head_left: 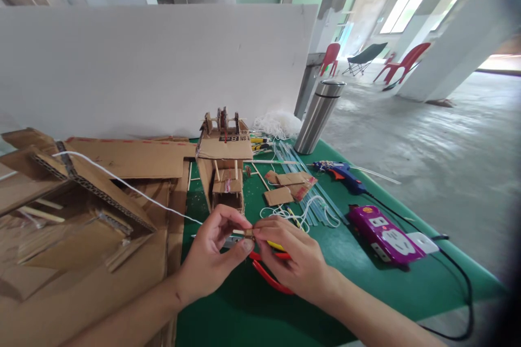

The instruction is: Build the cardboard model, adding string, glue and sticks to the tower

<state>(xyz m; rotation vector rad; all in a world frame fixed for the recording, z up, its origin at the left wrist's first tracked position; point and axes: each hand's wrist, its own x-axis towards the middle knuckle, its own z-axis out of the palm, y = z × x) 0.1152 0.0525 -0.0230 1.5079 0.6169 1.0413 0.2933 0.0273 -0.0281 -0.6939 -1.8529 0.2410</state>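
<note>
My left hand [217,249] and my right hand [291,257] meet over the green table, fingertips closed on a small brown cardboard piece [248,232]. A pale, thin strip shows beside this piece, partly hidden by the fingers. From the left, a white string [134,187] runs to behind my left hand; whether the fingers hold it I cannot tell. Beneath my hands lies a red-handled tool [271,280], its other end partly covered. Just beyond stands a cardboard tower [225,150] with wooden sticks and small upright pieces on top.
A large cardboard construction [122,260] fills the left side. On the right are cardboard scraps [291,184], clear glue sticks [313,195], a blue glue gun [342,173], a purple power strip [385,234] with a black cord, and a steel flask [319,117]. A white panel [163,65] stands behind.
</note>
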